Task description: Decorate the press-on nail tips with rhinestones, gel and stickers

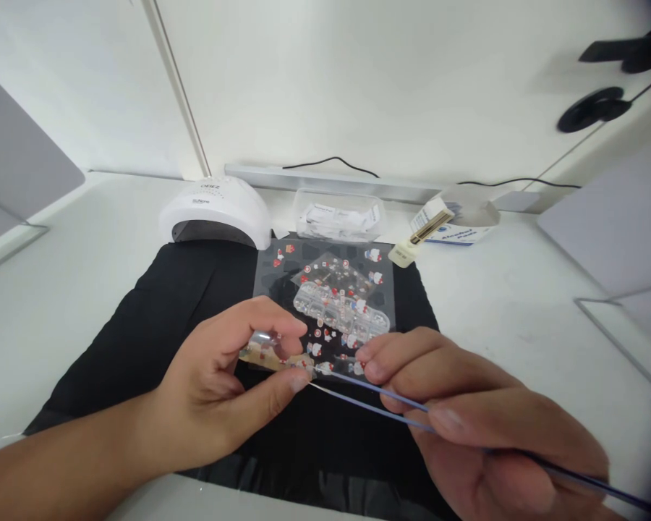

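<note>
My left hand (222,398) pinches a small clear sticker sheet (257,354) between thumb and fingers; part of the sheet is hidden behind them. My right hand (482,420) is closed around blue tweezers (380,412). The tweezers' two prongs are apart, and their tips reach the sheet's edge beside my left thumb. Whether the tips grip anything is too small to tell. Beyond my hands lies a larger clear sheet (380,271) with red and white stickers. On it rests a clear compartment case (341,311) of small shiny pieces.
A black mat (135,340) covers the middle of the white table (499,297). Along the back stand a white nail lamp (217,210), a clear plastic box (339,224) with packets, and an alcohol pad box (461,233). A pale wide-handled brush (404,253) leans there.
</note>
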Demonstrator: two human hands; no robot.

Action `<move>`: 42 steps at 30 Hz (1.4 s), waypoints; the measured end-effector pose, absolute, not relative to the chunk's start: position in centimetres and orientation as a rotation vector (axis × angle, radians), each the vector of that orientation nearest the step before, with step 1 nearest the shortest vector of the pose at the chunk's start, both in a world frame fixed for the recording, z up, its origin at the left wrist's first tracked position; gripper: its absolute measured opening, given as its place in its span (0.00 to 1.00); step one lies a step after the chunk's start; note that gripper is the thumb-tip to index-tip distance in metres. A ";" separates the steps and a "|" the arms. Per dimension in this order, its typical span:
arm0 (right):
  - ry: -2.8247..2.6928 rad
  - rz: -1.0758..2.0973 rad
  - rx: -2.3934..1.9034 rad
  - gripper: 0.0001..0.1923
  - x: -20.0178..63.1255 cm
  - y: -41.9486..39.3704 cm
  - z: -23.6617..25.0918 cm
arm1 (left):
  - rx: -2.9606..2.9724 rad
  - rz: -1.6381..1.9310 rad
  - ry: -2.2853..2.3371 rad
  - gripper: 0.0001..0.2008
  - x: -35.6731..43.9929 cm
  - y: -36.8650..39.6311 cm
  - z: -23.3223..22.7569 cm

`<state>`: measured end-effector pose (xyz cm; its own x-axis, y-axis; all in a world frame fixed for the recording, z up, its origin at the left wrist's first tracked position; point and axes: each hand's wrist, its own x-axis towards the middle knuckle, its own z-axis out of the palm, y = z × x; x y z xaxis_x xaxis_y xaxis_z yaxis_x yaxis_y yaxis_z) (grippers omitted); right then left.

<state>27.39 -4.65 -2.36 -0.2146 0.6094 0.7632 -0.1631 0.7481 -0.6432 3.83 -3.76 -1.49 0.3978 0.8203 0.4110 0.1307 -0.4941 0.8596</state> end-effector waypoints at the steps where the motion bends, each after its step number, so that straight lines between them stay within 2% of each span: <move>1: -1.650 0.741 -0.374 0.15 27.4 -4.6 -2.4 | 1.877 1.129 0.819 0.19 3.9 -3.8 -1.5; 6: -1.596 0.640 -0.392 0.14 26.8 -4.3 -2.5 | 1.878 1.147 0.907 0.17 3.9 -3.6 -1.4; 10: -1.384 0.488 -0.412 0.13 26.8 -3.1 -2.3 | 1.934 1.235 1.157 0.14 3.0 -1.9 -1.6; 16: -1.340 0.450 -0.450 0.12 28.0 -1.2 -2.0 | 2.045 1.547 1.495 0.27 1.2 1.3 -2.3; 26: -1.239 0.538 -0.445 0.11 28.3 0.2 -3.1 | 2.322 1.426 1.433 0.22 1.2 1.5 -2.6; 32: -1.140 0.507 -0.472 0.08 27.9 0.6 -3.4 | 2.360 1.408 1.470 0.22 0.9 2.1 -2.8; 35: -1.160 0.480 -0.464 0.08 27.9 0.7 -3.6 | 2.455 1.273 1.488 0.22 1.2 2.2 -2.5; 42: -1.255 0.366 -0.532 0.09 28.4 1.2 -4.1 | 2.642 0.604 1.692 0.24 2.2 1.7 -1.5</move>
<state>28.35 1.19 -4.06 0.2779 0.5381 0.7957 0.0261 0.8238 -0.5663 2.20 1.74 -1.52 0.3682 0.8650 0.3410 0.8853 -0.4382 0.1557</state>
